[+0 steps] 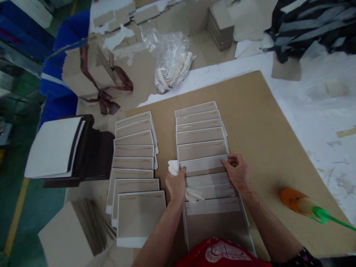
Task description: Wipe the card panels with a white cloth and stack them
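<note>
Two columns of overlapping grey-brown boards with white edges lie on the brown work board. In the right column, a pale strip (204, 163) runs across one board's upper edge. My right hand (238, 174) pinches the strip's right end, thumb and finger together. At its left end sits my left hand (176, 184), fingers closed around a crumpled white tissue (174, 167), its thumb on the strip's edge. Nearer boards, such as the front board (215, 230), carry similar pale strips. The left column's boards (140, 215) have thin brown glue-like streaks along their tops.
A bottle (302, 204) with orange contents and a green nozzle lies at right. Dark covers (94, 155) and loose boards (66, 237) are stacked at left. Behind are a ribbon-tied bundle (83, 74), a plastic bag (174, 59) and black strips (314, 26).
</note>
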The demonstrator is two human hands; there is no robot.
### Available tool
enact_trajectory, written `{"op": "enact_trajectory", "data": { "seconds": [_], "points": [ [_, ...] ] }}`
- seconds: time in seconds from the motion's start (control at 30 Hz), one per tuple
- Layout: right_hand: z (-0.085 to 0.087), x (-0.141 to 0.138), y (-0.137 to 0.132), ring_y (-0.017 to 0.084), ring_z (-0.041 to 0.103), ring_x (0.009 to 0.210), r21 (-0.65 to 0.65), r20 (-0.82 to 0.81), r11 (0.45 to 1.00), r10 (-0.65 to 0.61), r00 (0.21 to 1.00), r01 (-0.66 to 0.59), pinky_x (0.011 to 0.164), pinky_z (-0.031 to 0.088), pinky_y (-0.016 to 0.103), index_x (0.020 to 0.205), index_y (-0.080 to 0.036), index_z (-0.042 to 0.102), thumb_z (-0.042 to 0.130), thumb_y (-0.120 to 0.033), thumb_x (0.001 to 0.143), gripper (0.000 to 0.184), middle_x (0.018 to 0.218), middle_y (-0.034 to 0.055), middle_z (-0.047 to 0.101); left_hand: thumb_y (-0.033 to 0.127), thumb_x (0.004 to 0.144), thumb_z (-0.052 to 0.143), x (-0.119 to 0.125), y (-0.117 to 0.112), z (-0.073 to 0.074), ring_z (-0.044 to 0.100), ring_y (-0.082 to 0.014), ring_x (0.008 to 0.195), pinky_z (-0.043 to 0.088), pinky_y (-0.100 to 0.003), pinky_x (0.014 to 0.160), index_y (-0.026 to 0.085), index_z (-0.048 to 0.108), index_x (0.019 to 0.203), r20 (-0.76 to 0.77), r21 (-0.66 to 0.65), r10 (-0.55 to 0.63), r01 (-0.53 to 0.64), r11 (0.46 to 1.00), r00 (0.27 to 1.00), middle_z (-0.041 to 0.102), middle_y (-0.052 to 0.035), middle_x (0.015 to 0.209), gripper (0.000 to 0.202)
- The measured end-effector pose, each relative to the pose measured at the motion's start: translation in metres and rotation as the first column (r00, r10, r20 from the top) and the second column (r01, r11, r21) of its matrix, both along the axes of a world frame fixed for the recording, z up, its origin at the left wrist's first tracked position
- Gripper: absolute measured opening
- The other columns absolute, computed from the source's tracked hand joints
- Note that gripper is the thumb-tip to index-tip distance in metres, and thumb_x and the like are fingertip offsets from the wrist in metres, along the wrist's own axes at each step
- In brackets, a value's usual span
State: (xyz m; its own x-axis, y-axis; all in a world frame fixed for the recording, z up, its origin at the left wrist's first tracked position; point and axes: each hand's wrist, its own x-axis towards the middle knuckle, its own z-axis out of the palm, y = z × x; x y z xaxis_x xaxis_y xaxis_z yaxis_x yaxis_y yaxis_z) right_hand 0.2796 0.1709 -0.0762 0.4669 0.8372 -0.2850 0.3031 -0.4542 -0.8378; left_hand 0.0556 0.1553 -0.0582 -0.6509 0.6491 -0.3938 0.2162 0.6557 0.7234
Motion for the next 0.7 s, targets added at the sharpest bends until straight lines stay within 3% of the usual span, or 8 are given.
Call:
{"op": "enact_trajectory", "data": {
  "seconds": [0.4, 0.57, 0.7],
  "points": [
    [-0.007, 0.004, -0.001, 0.018, 0.056, 0.064, -0.027, 0.082, 0.999, 0.042, 0.996, -0.039, 0.065, 0.045, 0.033, 0.09, -0.021, 0.06, 0.071, -0.046, 0.069, 0.035, 0.069, -0.0016, 0.058, 0.038, 0.061, 0.081, 0.0, 0.002, 0.0, 0.068, -0.0237, 0.075, 0.049, -0.032, 0.068, 0.016, 0.067, 0.086, -0.021, -0.014, 0.032, -0.032, 0.999, 0.999, 0.072, -0.0053, 0.08, 0.036],
    [-0.01, 0.014, 0.006, 0.018, 0.055, 0.06, -0.094, -0.034, 0.994, 0.043, 0.999, -0.046, 0.059, 0.043, 0.032, 0.085, -0.021, 0.059, 0.073, -0.049, 0.061, 0.039, 0.064, -0.0023, 0.057, 0.033, 0.059, 0.08, -0.001, 0.005, -0.003, 0.066, -0.0198, 0.065, 0.047, -0.029, 0.06, 0.016, 0.068, 0.082, 0.086, -0.008, 0.066, -0.066, 0.998, 0.994, 0.071, -0.0018, 0.072, 0.031],
    [-0.015, 0.019, 0.009, 0.018, 0.055, 0.059, -0.077, -0.041, 0.996, 0.05, 0.998, -0.053, 0.058, 0.043, 0.031, 0.082, -0.021, 0.059, 0.072, -0.048, 0.061, 0.037, 0.063, -0.0014, 0.058, 0.032, 0.057, 0.079, -0.004, 0.006, -0.006, 0.058, -0.0152, 0.052, 0.042, -0.026, 0.05, 0.015, 0.066, 0.075, 0.192, 0.009, 0.108, -0.112, 0.994, 0.975, 0.065, 0.0016, 0.06, 0.028]
  ]
}}
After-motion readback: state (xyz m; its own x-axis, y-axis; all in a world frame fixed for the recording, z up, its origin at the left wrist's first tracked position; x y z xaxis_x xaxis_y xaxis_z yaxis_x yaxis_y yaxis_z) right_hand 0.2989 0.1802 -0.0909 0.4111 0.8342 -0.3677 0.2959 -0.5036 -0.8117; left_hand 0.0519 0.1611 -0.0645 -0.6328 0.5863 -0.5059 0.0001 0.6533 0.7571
